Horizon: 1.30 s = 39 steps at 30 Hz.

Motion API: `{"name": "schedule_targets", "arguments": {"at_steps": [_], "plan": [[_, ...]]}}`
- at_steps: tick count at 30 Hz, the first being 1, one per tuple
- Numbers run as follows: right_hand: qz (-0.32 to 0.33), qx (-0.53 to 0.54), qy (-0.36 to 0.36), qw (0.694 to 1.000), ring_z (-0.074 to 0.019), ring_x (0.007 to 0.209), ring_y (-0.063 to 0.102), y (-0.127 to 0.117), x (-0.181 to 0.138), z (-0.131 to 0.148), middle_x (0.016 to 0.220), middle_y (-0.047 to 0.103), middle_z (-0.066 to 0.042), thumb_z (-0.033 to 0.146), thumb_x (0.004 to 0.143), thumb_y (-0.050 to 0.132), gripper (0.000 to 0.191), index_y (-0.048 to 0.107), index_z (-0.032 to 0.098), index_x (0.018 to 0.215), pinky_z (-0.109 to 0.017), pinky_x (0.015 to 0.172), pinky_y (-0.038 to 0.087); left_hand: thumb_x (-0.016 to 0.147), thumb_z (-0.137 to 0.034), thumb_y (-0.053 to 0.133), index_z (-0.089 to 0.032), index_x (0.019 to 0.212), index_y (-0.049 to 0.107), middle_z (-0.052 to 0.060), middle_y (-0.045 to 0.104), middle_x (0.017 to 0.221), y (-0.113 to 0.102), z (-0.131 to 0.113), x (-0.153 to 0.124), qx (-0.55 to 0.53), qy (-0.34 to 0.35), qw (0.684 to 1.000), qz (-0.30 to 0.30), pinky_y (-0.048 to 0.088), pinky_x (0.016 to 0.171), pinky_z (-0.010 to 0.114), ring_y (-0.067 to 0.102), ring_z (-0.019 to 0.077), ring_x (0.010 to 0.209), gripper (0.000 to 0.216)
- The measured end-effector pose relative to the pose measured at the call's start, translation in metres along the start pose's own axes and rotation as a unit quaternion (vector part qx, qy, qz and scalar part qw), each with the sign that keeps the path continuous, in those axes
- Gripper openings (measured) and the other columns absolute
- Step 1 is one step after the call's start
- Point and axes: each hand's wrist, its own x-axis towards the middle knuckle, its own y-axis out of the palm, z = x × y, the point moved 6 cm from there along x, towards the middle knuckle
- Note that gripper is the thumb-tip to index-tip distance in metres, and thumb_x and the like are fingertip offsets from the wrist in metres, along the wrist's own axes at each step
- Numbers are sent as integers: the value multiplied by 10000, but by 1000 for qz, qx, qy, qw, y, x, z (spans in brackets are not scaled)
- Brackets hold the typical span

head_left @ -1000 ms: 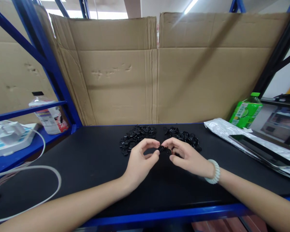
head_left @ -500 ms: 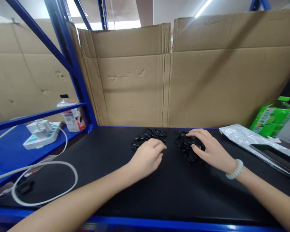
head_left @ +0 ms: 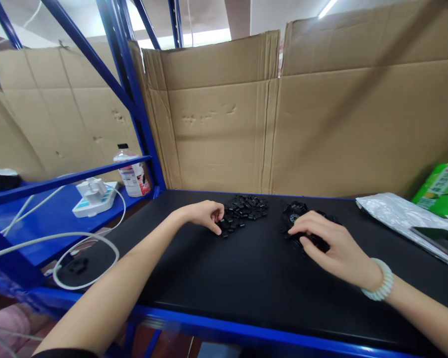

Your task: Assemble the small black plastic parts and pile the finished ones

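Note:
On the black tabletop (head_left: 224, 278) lie two heaps of black parts. The left heap holds small, short black pieces (head_left: 248, 206), and my left hand (head_left: 205, 215) reaches its near-left edge. Its fingers are curled, with thumb and forefinger close together; whatever lies between them is too small to make out. Larger black parts (head_left: 294, 210) make up the right heap, one of them round with a spoked, wheel-like face. Over this heap lies my right hand (head_left: 330, 243), palm down, thumb apart from the bent fingers. It covers much of the heap.
Cardboard sheets (head_left: 216, 134) wall off the back. At left are a blue frame (head_left: 145, 124), a power strip (head_left: 97, 199), a bottle (head_left: 132, 174) and a looped white cable (head_left: 115, 253). A silver bag (head_left: 392, 211), a dark phone-like slab (head_left: 438, 241) and a green package (head_left: 442, 186) are at right.
My left hand has moved left and back to the small-parts heap's edge. My right hand stays over its heap, fingers bent lower. The view has swung left.

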Motion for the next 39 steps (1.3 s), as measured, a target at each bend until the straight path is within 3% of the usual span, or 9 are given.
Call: {"name": "schedule_targets", "arguments": {"at_steps": [5,9,12,15,20,25,30,36,39], "plan": [[182,67,-61,979,-172,1104,479,38,-8,25,1136,547,-86,45,836,401,352,528,183,1134,-332,970,414,642,-337,740,-159,692,553,-32,583,615,6,-23,9,11,47,998,-33,388,525,197,555,124,584,263],[231,29,-40,972,-189,1276,346,51,-14,16,1306,460,-115,96,883,368,377,476,152,1239,-379,1089,312,716,-275,678,-141,699,574,-12,606,639,-5,-34,5,34,81,994,-71,419,562,193,575,119,607,171],[214,29,-9,976,-188,1279,352,50,-15,3,1306,465,-115,103,895,340,383,453,157,1257,-401,1097,306,750,-144,590,-132,782,612,4,632,710,-13,-43,0,65,101,987,-104,436,604,187,597,115,664,41],[179,40,-6,983,-187,1233,403,45,-13,-1,1266,489,-103,82,891,320,387,469,181,1234,-407,1073,340,738,-138,593,-152,874,650,10,635,790,-8,-59,-2,114,114,978,-130,444,617,195,598,117,677,148],[131,60,-21,989,-192,1080,501,38,-9,12,1135,551,-87,50,861,347,373,531,206,1145,-383,964,432,823,-361,566,-154,964,667,93,631,919,23,-93,2,213,102,954,-183,468,669,292,603,235,845,270],[65,42,14,997,-187,852,564,29,-8,15,910,609,-69,64,857,380,280,580,200,999,-349,782,481,876,-276,501,-115,808,666,118,625,823,58,-117,6,272,100,938,-191,482,647,309,598,246,804,241],[23,40,56,997,-171,745,577,22,-8,10,813,608,-54,99,861,397,222,593,185,918,-316,703,476,890,-240,487,-138,828,636,83,630,827,72,-134,0,279,129,934,-183,482,651,297,582,220,796,191],[8,44,96,994,-159,699,585,18,-8,2,802,613,-42,113,852,410,214,605,187,902,-278,613,461,831,-98,505,-152,839,607,74,650,826,59,-125,-1,235,107,946,-198,479,670,297,556,234,876,116],[5,55,100,993,-155,696,586,16,-7,1,800,618,-39,117,858,405,219,608,190,896,-271,597,455,741,37,484,-143,1022,578,56,653,850,53,-111,3,195,80,955,-210,479,724,289,564,204,848,348]]}}
